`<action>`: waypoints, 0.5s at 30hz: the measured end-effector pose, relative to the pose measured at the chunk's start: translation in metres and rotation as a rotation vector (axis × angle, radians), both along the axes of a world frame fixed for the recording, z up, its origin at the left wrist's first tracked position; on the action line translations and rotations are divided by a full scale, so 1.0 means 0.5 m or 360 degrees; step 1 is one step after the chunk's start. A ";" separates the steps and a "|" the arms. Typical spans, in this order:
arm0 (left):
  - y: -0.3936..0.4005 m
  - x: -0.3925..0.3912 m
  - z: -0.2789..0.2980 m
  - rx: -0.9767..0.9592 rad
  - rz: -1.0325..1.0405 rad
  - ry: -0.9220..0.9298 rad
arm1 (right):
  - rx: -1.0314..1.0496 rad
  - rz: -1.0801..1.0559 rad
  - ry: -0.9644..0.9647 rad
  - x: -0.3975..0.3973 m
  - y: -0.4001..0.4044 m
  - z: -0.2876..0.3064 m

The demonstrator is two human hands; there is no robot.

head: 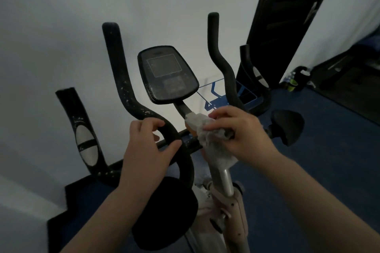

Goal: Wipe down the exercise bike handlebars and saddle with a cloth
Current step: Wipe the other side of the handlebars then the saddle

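Note:
The exercise bike stands in front of me, with a dark console (168, 74) on a stem between two black curved handlebars. The left handlebar (119, 76) is speckled with white dust. My left hand (148, 146) curls loosely around its lower bend. My right hand (236, 131) presses a crumpled grey-white cloth (207, 131) onto the centre crossbar at the foot of the console stem, beside the right handlebar (224, 68). The cloth hangs down over the grey post (224, 178). A black padded disc (164, 213) lies low under my left forearm. The saddle is not visible.
A white wall is close behind the bike. Outer black arm handles with grey pads rise at the left (82, 131) and right (255, 76). A black knob (287, 125) sticks out on the right. Blue carpet (329, 170), a dark door frame and a green-capped bottle (293, 86) lie to the right.

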State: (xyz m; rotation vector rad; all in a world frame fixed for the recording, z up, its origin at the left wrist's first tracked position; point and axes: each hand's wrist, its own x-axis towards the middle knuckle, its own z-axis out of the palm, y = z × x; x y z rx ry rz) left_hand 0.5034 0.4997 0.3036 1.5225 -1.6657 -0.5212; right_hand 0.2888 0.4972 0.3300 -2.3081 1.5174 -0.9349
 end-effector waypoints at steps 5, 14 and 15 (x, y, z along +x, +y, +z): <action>-0.001 -0.006 -0.001 0.0207 0.0059 0.0159 | 0.0119 0.0393 0.0695 -0.006 -0.102 0.043; 0.001 -0.003 -0.007 0.0225 0.0088 0.0106 | 0.0261 0.0624 0.0569 0.015 -0.137 0.024; 0.001 -0.003 -0.008 0.0216 0.0086 0.0099 | 0.0233 0.0653 0.0584 0.026 -0.142 0.018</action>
